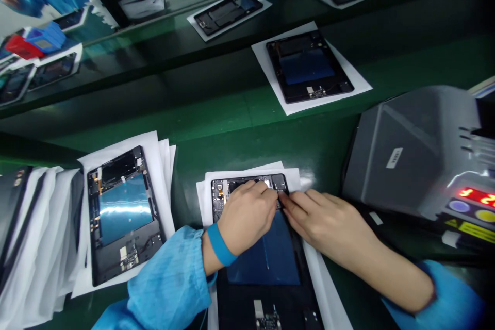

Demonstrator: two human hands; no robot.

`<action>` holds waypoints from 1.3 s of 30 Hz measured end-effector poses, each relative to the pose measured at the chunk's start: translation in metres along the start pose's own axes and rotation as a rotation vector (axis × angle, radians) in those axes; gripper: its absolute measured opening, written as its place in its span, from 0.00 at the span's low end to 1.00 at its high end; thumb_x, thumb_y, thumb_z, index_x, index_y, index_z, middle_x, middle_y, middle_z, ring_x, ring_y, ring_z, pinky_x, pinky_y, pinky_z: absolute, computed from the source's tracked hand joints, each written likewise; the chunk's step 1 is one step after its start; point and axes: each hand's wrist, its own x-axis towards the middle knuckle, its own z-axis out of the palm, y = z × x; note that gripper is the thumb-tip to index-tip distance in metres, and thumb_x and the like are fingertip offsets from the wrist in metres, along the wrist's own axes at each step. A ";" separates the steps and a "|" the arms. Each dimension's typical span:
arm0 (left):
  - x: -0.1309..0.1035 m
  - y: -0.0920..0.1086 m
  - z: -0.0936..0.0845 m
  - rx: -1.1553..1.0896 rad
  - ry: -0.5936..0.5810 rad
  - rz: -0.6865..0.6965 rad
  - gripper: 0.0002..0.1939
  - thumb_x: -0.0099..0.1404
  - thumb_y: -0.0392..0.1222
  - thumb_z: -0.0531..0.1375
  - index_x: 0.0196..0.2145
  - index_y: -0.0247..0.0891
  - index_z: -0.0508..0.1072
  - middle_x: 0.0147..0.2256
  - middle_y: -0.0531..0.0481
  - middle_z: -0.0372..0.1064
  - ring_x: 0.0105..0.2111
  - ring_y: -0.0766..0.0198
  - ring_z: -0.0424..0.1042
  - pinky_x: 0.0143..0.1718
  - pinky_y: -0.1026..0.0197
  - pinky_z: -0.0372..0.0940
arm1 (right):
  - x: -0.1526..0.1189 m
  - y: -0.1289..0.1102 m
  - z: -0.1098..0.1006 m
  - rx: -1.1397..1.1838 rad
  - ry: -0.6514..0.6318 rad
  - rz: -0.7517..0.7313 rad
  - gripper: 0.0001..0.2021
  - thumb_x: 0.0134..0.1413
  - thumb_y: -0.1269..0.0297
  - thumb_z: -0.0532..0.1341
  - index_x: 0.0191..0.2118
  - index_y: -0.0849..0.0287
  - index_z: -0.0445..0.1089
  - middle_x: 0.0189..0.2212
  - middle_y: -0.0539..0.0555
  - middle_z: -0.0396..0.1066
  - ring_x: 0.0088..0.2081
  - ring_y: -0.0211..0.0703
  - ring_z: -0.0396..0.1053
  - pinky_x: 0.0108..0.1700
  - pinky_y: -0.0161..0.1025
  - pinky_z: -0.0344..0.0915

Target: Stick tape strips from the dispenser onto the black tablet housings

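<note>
An opened tablet (266, 291) lies in front of me on white paper sheets, its blue battery (255, 263) and circuit parts exposed. My left hand (249, 216), with a blue band at the wrist, bends over the tablet's upper part. Its fingers are pinched together near the upper right corner. From the right, my right hand (320, 216) meets it there, thumb and fingertips pressed together at the tablet's edge. The fingertips of both hands nearly touch. Whatever small thing they pinch is hidden by the fingers.
Another opened tablet (126, 211) lies on paper at left, beside a stack of paper-separated tablets (42, 247). A grey machine (406, 154) with a red digital display stands at right. Beyond, more opened tablets (309, 67) lie on papers, and red and blue bins (46, 37) sit far left.
</note>
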 end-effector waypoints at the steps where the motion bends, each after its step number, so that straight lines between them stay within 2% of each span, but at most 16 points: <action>1: -0.005 -0.005 -0.006 0.000 0.007 -0.024 0.09 0.68 0.35 0.54 0.32 0.36 0.71 0.32 0.48 0.69 0.34 0.59 0.69 0.39 0.56 0.67 | -0.003 -0.004 -0.002 -0.025 -0.013 -0.001 0.13 0.61 0.73 0.52 0.46 0.67 0.71 0.28 0.55 0.67 0.30 0.43 0.63 0.29 0.41 0.58; 6: -0.030 -0.052 -0.042 0.044 0.135 -0.368 0.09 0.68 0.36 0.54 0.42 0.34 0.73 0.40 0.42 0.72 0.40 0.56 0.71 0.44 0.52 0.67 | -0.021 -0.012 -0.002 0.033 0.008 0.062 0.17 0.63 0.66 0.51 0.53 0.64 0.68 0.41 0.59 0.70 0.36 0.46 0.64 0.37 0.43 0.61; 8: -0.031 -0.070 -0.050 0.047 0.080 -0.436 0.09 0.67 0.36 0.54 0.41 0.34 0.74 0.38 0.43 0.73 0.37 0.58 0.72 0.41 0.56 0.67 | -0.024 -0.011 -0.001 0.086 0.035 0.087 0.17 0.62 0.67 0.51 0.52 0.64 0.68 0.41 0.59 0.70 0.37 0.46 0.65 0.38 0.43 0.62; 11: -0.024 -0.077 -0.054 0.022 -0.010 -0.420 0.08 0.64 0.34 0.57 0.30 0.37 0.75 0.28 0.52 0.73 0.27 0.65 0.71 0.31 0.64 0.65 | -0.025 -0.010 0.001 0.148 0.078 0.115 0.16 0.61 0.69 0.51 0.51 0.63 0.69 0.41 0.58 0.70 0.37 0.45 0.66 0.38 0.42 0.62; 14: -0.020 -0.061 -0.060 0.059 0.015 -0.392 0.09 0.64 0.34 0.58 0.27 0.37 0.74 0.30 0.50 0.74 0.31 0.63 0.72 0.34 0.63 0.65 | -0.024 -0.011 0.001 0.168 0.102 0.127 0.16 0.61 0.69 0.50 0.50 0.64 0.69 0.40 0.59 0.70 0.37 0.47 0.66 0.38 0.43 0.63; 16: -0.023 -0.044 -0.066 0.121 0.113 -0.386 0.09 0.66 0.36 0.55 0.31 0.36 0.74 0.35 0.46 0.74 0.37 0.59 0.72 0.41 0.58 0.64 | -0.025 -0.012 0.002 0.172 0.105 0.132 0.17 0.61 0.70 0.50 0.52 0.64 0.68 0.41 0.59 0.70 0.38 0.47 0.67 0.38 0.44 0.63; 18: -0.030 -0.028 -0.071 0.103 0.260 -0.420 0.10 0.68 0.40 0.53 0.34 0.37 0.73 0.34 0.46 0.73 0.35 0.59 0.72 0.41 0.57 0.64 | -0.026 -0.013 0.003 0.188 0.110 0.138 0.18 0.62 0.69 0.49 0.53 0.64 0.66 0.42 0.59 0.70 0.38 0.47 0.67 0.39 0.44 0.64; 19: -0.034 -0.022 -0.073 0.011 0.332 -0.456 0.10 0.69 0.42 0.53 0.36 0.37 0.73 0.31 0.48 0.72 0.32 0.61 0.71 0.38 0.58 0.65 | -0.026 -0.014 0.004 0.196 0.114 0.140 0.18 0.62 0.68 0.49 0.54 0.64 0.66 0.42 0.59 0.70 0.39 0.47 0.67 0.39 0.44 0.64; 21: -0.045 -0.011 -0.073 -0.374 0.417 -0.551 0.12 0.69 0.47 0.53 0.39 0.37 0.72 0.29 0.50 0.71 0.28 0.63 0.71 0.33 0.61 0.65 | -0.027 -0.015 0.005 0.207 0.127 0.136 0.18 0.62 0.68 0.49 0.54 0.63 0.66 0.43 0.59 0.70 0.39 0.47 0.67 0.39 0.44 0.65; 23: -0.059 -0.001 -0.065 -0.873 0.372 -0.619 0.18 0.68 0.53 0.53 0.43 0.36 0.71 0.32 0.47 0.73 0.31 0.61 0.73 0.33 0.60 0.67 | -0.027 -0.016 0.007 0.209 0.151 0.123 0.17 0.63 0.69 0.49 0.54 0.64 0.66 0.42 0.59 0.70 0.38 0.47 0.68 0.39 0.44 0.65; 25: -0.077 0.011 -0.050 -1.194 0.277 -0.626 0.22 0.65 0.56 0.57 0.46 0.35 0.71 0.39 0.43 0.74 0.37 0.57 0.74 0.39 0.57 0.69 | -0.028 -0.016 0.010 0.214 0.172 0.098 0.17 0.63 0.68 0.49 0.53 0.64 0.66 0.42 0.58 0.70 0.37 0.47 0.68 0.38 0.45 0.66; 27: -0.094 0.024 -0.034 -1.234 0.259 -0.606 0.24 0.62 0.54 0.62 0.50 0.35 0.70 0.44 0.42 0.74 0.43 0.55 0.73 0.46 0.54 0.68 | -0.031 -0.016 0.013 0.234 0.195 0.071 0.17 0.65 0.66 0.48 0.54 0.64 0.65 0.42 0.58 0.70 0.37 0.47 0.68 0.38 0.46 0.66; 30: -0.117 0.033 -0.027 -1.052 0.375 -0.581 0.26 0.63 0.48 0.62 0.56 0.37 0.65 0.50 0.42 0.71 0.49 0.54 0.70 0.52 0.51 0.65 | -0.036 -0.010 0.016 0.311 0.253 0.078 0.22 0.66 0.61 0.49 0.62 0.63 0.58 0.48 0.61 0.67 0.42 0.51 0.69 0.40 0.47 0.66; 33: -0.144 0.012 -0.059 -0.839 0.532 -0.673 0.26 0.60 0.48 0.63 0.54 0.39 0.66 0.52 0.43 0.69 0.51 0.52 0.69 0.54 0.50 0.64 | -0.037 -0.003 0.015 0.385 0.334 0.122 0.28 0.65 0.59 0.51 0.68 0.60 0.47 0.52 0.63 0.64 0.48 0.56 0.67 0.45 0.49 0.67; 37: -0.189 -0.068 -0.127 -0.710 0.702 -0.904 0.29 0.55 0.51 0.67 0.52 0.40 0.68 0.46 0.47 0.73 0.45 0.52 0.73 0.48 0.52 0.68 | -0.025 -0.004 0.008 0.354 0.347 0.095 0.27 0.64 0.61 0.54 0.66 0.58 0.50 0.50 0.61 0.66 0.47 0.52 0.68 0.45 0.46 0.68; 39: -0.203 -0.108 -0.149 -0.640 0.717 -0.953 0.33 0.50 0.52 0.70 0.51 0.38 0.69 0.42 0.48 0.75 0.42 0.52 0.73 0.45 0.54 0.70 | -0.023 -0.007 -0.001 0.282 0.350 0.060 0.23 0.63 0.65 0.56 0.62 0.60 0.57 0.47 0.60 0.69 0.45 0.49 0.69 0.43 0.44 0.69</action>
